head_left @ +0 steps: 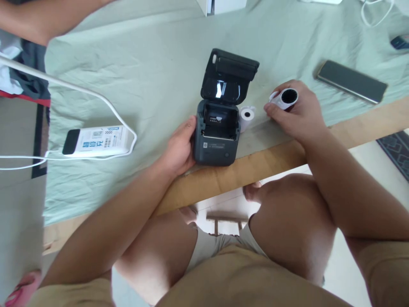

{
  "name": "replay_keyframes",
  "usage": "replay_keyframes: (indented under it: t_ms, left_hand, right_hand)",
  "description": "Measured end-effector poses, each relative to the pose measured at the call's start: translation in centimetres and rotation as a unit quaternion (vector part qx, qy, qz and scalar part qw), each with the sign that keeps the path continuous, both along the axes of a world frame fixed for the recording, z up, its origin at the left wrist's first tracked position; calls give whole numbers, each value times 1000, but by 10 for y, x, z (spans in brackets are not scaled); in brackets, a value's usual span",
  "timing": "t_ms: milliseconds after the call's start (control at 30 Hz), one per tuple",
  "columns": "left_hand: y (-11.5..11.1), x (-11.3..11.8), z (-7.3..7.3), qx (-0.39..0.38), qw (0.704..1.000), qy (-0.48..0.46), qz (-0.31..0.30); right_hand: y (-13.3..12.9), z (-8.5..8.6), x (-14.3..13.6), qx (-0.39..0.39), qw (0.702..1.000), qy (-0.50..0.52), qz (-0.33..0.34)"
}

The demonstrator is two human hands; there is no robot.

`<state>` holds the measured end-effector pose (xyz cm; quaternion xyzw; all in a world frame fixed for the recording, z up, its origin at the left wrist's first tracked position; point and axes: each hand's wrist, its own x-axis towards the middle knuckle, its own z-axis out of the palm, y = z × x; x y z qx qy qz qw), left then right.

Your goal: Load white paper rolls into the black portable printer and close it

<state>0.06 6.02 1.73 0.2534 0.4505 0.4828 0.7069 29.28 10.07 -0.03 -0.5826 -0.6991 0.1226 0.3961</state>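
Observation:
A dark label printer (216, 147) sits near the table's front edge with its lid (228, 76) swung up and its paper bay exposed. My left hand (180, 147) grips the printer's left side, thumb along the edge and the other fingers partly hidden. To the right, my right hand (298, 108) is closed around a white paper roll (281, 100) whose dark core faces up, with a loose end of paper at its left. Between the printer and that hand, a smaller white roll (245, 121) stands against the printer's right side.
A dark phone (351, 82) lies at the right. On the left, a white cable (105, 100) loops around a white-and-black labelled box (99, 140). A pale green cloth (153, 64) covers the table above a wooden edge (255, 164). Another person's arm (47, 19) rests at upper left.

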Motion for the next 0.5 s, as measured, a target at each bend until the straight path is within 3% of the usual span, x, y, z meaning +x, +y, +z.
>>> replay_keyframes:
  t_ms: [333,400,500]
  left_hand:
    - [0,1,1,-10,1000,1,11]
    - [0,1,1,-7,1000,-3,7]
    - [0,0,0,-6,1000,-8,4]
  right_hand:
    - [7,-14,15,-46,994,-100,14]
    - [1,-5,9,-15,994,-107,19]
    - [-19,20,-10,91,987,-130,16]
